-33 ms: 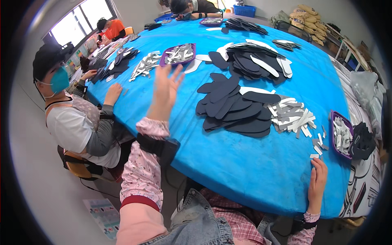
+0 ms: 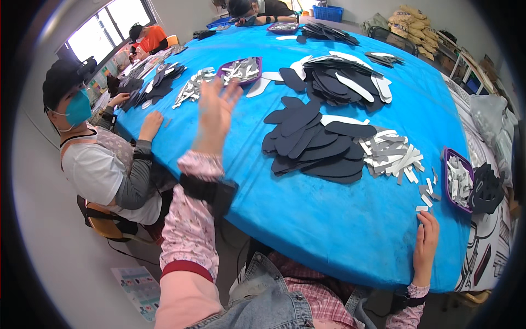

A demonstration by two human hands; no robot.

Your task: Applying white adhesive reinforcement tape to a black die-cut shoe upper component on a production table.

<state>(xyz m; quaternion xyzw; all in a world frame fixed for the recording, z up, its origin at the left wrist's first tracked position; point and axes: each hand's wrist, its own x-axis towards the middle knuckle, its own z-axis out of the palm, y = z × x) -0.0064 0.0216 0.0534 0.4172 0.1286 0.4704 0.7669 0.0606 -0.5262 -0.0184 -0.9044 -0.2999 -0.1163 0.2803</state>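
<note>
My left hand (image 2: 215, 112) is raised above the blue-covered table (image 2: 246, 181), its fingers spread and nothing in them. Behind its fingertips lies a purple basket (image 2: 260, 72) of grey and white strips. My right hand (image 2: 426, 244) rests near the right side of the table with fingers stretched out. A small white strip (image 2: 421, 208) lies just beyond its fingertips, and I cannot tell whether they touch it. Between my hands and farther off sit a heap of dark insole-shaped pieces (image 2: 315, 148) and a pile of grey and white strips (image 2: 392, 156).
Another purple basket (image 2: 469, 203) of strips stands at the right, beside a black cap-like item (image 2: 486, 189). A larger insole-shaped stack (image 2: 339, 82) lies farther back. A masked co-worker (image 2: 104, 159) sits at the left, one hand on the table; other people work farther away.
My left hand has shifted slightly left and its fingers have tilted a little. My right hand stays where it was.
</note>
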